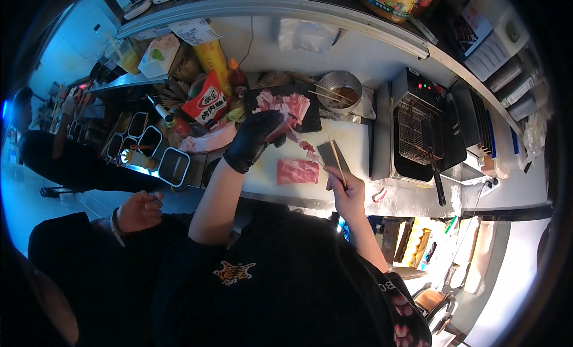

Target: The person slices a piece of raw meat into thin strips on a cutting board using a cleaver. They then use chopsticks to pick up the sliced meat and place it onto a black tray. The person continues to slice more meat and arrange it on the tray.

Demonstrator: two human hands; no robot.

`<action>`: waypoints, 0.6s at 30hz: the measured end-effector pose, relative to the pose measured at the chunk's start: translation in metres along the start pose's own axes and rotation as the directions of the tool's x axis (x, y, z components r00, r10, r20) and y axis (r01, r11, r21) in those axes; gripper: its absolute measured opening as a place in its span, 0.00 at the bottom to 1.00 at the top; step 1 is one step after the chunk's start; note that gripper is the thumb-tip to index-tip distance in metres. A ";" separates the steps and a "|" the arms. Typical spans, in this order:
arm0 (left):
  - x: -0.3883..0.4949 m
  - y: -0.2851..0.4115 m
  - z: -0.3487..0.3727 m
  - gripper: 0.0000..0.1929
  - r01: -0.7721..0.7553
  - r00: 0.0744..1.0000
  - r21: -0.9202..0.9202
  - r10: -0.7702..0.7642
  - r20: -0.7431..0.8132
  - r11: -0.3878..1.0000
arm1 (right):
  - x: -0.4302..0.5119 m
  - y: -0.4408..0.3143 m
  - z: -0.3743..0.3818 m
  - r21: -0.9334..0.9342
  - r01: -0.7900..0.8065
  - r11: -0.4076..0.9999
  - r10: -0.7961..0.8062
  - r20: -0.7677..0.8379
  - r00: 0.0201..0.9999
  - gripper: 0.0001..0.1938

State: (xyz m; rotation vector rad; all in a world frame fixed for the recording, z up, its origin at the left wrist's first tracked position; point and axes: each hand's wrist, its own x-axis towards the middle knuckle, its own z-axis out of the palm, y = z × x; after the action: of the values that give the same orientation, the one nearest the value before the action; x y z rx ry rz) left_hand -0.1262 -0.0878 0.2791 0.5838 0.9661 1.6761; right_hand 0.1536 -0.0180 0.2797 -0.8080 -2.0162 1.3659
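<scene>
My left hand, in a black glove, holds raw meat pieces above a white cutting board. My bare right hand grips thin wooden skewers. A strip of meat stretches between the two hands, apparently threaded on a skewer. Below it, a rectangular slab of raw meat lies flat on the board. A grey metal blade, its handle hidden, rests beside my right hand. Sliced raw meat is heaped on a black tray just beyond my left hand.
A perforated metal bowl with skewers across it stands behind the board. To the right is a fryer with a wire basket. A larger meat piece, a red packet and metal containers sit left. A co-worker's hand is close by.
</scene>
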 end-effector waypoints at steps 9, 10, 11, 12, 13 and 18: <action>-0.003 0.002 0.004 0.12 0.007 0.999 0.208 0.002 -0.042 0.978 | -0.002 -0.017 0.002 -0.130 -0.037 0.991 0.031 -0.045 0.999 0.11; -0.003 0.003 0.003 0.12 0.003 0.999 0.236 0.009 -0.051 0.972 | -0.002 -0.018 0.002 -0.128 -0.045 0.991 0.038 -0.052 0.998 0.11; -0.002 0.003 0.002 0.11 -0.019 0.999 0.263 0.031 -0.044 0.965 | -0.002 -0.017 0.003 -0.129 -0.047 0.991 0.039 -0.059 0.997 0.11; -0.002 0.004 0.000 0.12 -0.001 0.999 0.238 0.010 -0.036 0.971 | -0.002 -0.017 0.004 -0.136 -0.074 0.988 0.066 -0.059 0.996 0.11; -0.002 0.005 -0.001 0.12 0.006 1.000 0.213 -0.003 -0.014 0.977 | -0.002 -0.015 0.005 -0.159 -0.008 0.987 -0.004 -0.074 0.997 0.11; -0.001 0.010 -0.006 0.12 0.018 1.000 0.229 -0.017 -0.006 0.973 | 0.001 -0.007 0.009 -0.186 0.112 0.976 -0.135 -0.116 0.984 0.11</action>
State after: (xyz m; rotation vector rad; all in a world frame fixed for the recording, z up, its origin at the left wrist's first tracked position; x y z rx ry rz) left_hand -0.1361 -0.0918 0.2841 0.7228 1.1738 1.5613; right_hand 0.1453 -0.0244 0.2839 -0.8108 -2.0719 1.0480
